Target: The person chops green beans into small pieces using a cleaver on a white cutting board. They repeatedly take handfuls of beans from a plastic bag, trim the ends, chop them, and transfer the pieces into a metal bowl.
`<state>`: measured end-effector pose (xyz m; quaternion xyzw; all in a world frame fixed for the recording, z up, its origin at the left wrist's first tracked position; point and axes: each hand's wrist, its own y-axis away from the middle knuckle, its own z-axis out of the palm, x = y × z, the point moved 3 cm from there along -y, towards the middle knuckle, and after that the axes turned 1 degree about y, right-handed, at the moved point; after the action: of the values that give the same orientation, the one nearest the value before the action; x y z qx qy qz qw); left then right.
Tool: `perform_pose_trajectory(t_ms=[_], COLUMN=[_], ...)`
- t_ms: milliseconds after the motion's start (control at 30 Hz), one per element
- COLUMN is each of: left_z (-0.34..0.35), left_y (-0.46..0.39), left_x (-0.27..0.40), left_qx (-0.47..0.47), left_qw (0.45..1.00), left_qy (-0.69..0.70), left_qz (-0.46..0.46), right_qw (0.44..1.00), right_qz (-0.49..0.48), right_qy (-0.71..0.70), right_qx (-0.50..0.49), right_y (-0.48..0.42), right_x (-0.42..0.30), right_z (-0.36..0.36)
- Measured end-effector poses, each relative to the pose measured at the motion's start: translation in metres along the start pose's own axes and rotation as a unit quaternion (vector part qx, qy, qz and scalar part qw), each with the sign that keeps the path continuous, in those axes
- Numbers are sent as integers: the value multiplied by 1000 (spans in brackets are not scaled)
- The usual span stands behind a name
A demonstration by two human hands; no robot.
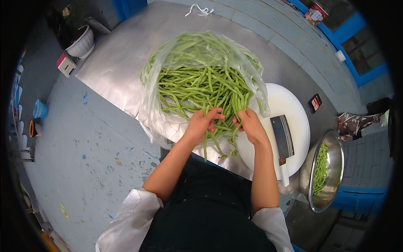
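Note:
A large clear plastic bag [151,116] lies with its mouth towards me, full of long green beans [195,82]. At the mouth's right side, my right hand [250,124] is closed around a bunch of the beans. My left hand [203,124] is just left of it, thumb and fingers around a bean that hangs down. Several loose beans dangle between the hands. A cleaver [282,137] with a white handle lies on a round white cutting board [300,126] to the right. Beyond the board, a steel bowl [335,167] holds cut green bean pieces [321,170].
The metal table [116,72] carries all this. A phone [315,103] lies near its right edge, white string [201,11] at the far edge. A white planter [82,42] and a small stool [65,65] stand beyond the left corner. The tiled wall [283,41] borders the far right side.

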<state>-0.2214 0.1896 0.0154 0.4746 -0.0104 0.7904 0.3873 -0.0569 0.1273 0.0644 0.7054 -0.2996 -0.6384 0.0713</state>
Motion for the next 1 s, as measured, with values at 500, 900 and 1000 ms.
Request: perform_pose_trajectory(t_ms=[500, 900, 1000], left_z=[6, -11, -6], left_y=[-25, -25, -26], left_x=[-21, -17, -13], left_qx=[-59, 66, 81], left_qw=[978, 975, 966], left_qy=[187, 204, 237], left_qz=[-64, -50, -67], right_qw=[946, 923, 843], right_qz=[82, -218, -263], right_qy=[-252, 288, 450], right_qx=[-187, 132, 132], right_y=[88, 109, 102], right_x=[68, 0, -21], right_z=[33, 2, 16])
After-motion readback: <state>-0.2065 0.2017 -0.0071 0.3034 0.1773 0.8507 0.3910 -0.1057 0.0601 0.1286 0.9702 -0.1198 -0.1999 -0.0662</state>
